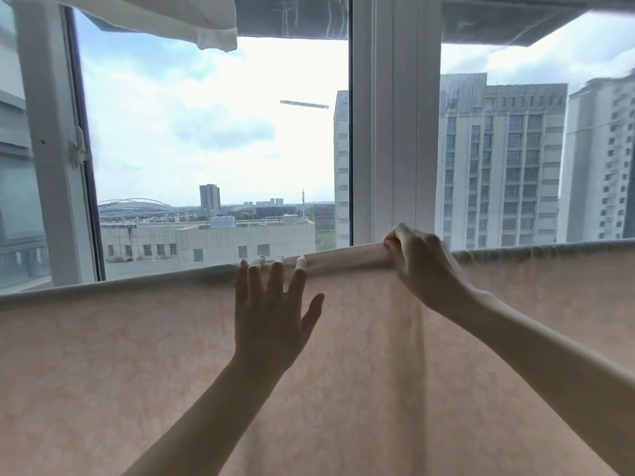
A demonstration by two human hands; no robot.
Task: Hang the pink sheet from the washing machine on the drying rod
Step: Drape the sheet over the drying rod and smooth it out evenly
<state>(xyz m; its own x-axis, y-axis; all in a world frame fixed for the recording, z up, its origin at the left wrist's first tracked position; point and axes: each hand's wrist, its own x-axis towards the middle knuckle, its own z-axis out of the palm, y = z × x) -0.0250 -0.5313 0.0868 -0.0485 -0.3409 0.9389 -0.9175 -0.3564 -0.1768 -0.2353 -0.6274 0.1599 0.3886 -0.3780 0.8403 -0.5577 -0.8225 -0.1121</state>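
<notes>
pink sheet (pixel 144 365) draped over rod, top fold spanning frame | left hand (pixel 271 317) flat, fingers spread against sheet | right hand (pixel 421 266) gripping top fold

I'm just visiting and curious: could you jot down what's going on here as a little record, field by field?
Activity: spreading a pink sheet along its top fold, in front of a window
Sheet: draped, hanging down toward the camera; the rod beneath is hidden
Left hand: open, straight fingers resting on the top fold
Right hand: curled over the top fold, gripping it
Above: a white cloth hangs at upper left
Outside: tall buildings and cloudy sky
</notes>
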